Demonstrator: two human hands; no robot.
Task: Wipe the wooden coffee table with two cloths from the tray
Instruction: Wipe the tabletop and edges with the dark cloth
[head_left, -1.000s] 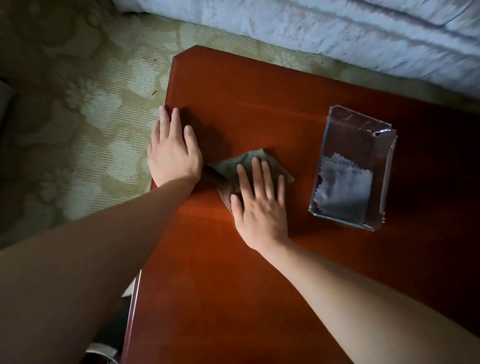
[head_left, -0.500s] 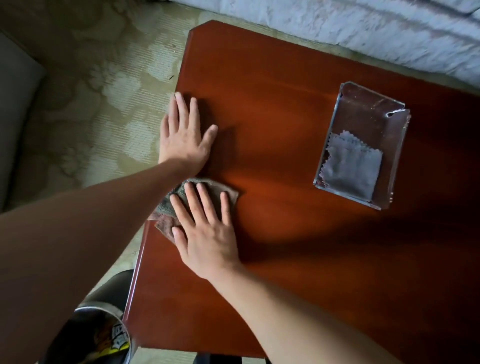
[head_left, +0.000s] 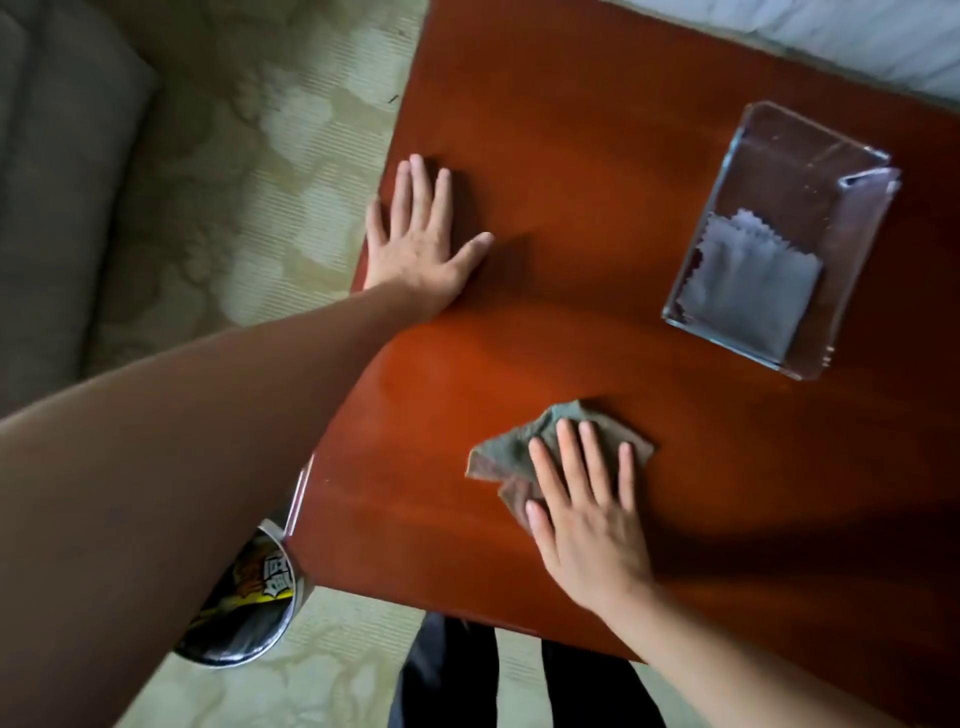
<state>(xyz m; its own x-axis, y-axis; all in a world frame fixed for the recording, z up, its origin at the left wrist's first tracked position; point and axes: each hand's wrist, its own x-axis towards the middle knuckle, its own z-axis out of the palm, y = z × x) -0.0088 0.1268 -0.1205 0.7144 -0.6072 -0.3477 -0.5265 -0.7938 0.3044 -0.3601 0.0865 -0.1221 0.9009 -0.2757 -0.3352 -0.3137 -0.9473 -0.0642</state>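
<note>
- Right hand (head_left: 587, 514), flat and fingers spread, presses down on a crumpled grey-green wiping cloth (head_left: 524, 457) near the front part of the glossy reddish-brown wooden coffee table (head_left: 571, 156). It pins the cloth under palm and fingers, with no pinch on it.
- Left hand (head_left: 421, 244), open and empty, lies palm down at the table's left edge, apparently bracing.
- Cloth looks thin, limp and light, bunched into folds. Judgement: it slides easily on the polished top, so flat palm pressure over its middle suits wiping; to lift, pinch a raised fold.
- Second cloth, a pale grey square with zigzag edges (head_left: 748, 296), lies in the near end of the clear rectangular plastic tray (head_left: 810, 150), far right, well apart from both hands.
- Judgement: tray is light and may skid; lift the pale cloth by its pinked edge.
</note>
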